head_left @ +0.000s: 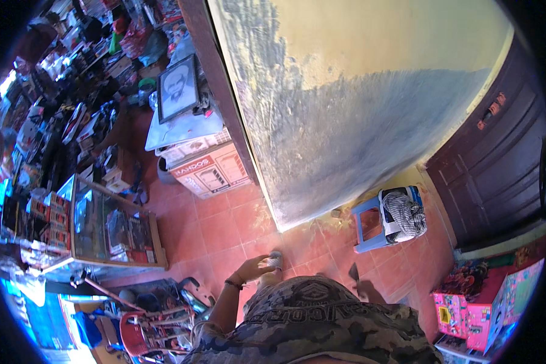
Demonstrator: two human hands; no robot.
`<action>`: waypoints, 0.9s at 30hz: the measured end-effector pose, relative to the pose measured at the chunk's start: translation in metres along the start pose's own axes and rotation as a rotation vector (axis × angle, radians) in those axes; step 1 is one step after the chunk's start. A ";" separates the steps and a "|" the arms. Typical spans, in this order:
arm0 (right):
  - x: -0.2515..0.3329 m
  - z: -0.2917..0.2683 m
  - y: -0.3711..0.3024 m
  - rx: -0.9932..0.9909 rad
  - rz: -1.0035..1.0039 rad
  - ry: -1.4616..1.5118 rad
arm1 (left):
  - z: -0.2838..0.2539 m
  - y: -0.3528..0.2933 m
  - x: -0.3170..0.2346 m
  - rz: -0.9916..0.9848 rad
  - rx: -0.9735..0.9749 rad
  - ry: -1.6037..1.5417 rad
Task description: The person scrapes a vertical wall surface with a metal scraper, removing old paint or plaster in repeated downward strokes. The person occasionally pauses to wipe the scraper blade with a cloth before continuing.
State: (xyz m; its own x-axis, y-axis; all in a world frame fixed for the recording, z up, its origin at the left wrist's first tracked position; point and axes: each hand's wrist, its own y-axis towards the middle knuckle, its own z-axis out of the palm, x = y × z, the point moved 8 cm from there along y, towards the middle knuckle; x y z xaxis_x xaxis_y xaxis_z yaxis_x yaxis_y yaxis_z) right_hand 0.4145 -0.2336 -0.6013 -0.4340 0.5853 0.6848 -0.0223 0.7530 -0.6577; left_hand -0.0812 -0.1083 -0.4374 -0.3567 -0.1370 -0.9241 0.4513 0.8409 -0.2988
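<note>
My left hand [249,269], with a dark bracelet at the wrist, hangs low beside my body, its fingers loosely stretched and holding nothing that I can see. One of my feet [275,259] shows just beyond it on the red tiles. At my right side, my right hand [370,292] is in shadow and closed around a small scraper [353,272]. Its dark, flared blade points up and away from me; the handle is mostly hidden in the hand. Ahead stands a wall [358,121], yellow above, with a rough grey patchy area below.
A blue plastic stool [364,247] bearing a bag and striped cloth [404,215] stands by the wall near a dark door [497,151]. Left are a carton [212,173] under a framed portrait [177,88], a glass case [112,227] and clutter. Pink boxes [476,315] stand right.
</note>
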 end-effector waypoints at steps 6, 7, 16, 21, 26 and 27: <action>0.106 -0.088 0.036 -0.363 -0.166 -0.364 | 0.065 -0.011 -0.046 -0.231 0.011 -0.257; 0.121 -0.091 0.030 -0.421 -0.244 -0.714 | 0.073 -0.015 -0.036 -0.344 0.000 -0.287; 0.052 -0.023 0.022 0.287 0.043 -0.724 | 0.153 0.012 -0.208 0.110 0.040 0.206; 0.076 0.012 0.039 0.642 -0.057 -1.058 | 0.269 0.039 -0.358 0.480 0.427 0.108; 0.200 -0.046 0.080 0.188 -0.384 -1.013 | 0.336 0.055 -0.388 0.147 0.393 -0.172; 0.227 -0.063 0.088 0.079 -0.438 -1.006 | 0.336 0.057 -0.388 0.093 0.348 -0.179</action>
State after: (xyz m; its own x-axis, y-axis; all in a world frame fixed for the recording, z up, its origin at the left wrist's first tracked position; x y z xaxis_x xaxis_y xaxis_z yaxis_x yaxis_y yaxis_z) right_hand 0.3706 -0.0159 -0.4839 -0.9094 -0.2671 0.3189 -0.3954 0.7931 -0.4633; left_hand 0.3581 -0.1837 -0.1754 -0.1675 -0.1834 -0.9687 0.7360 0.6305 -0.2466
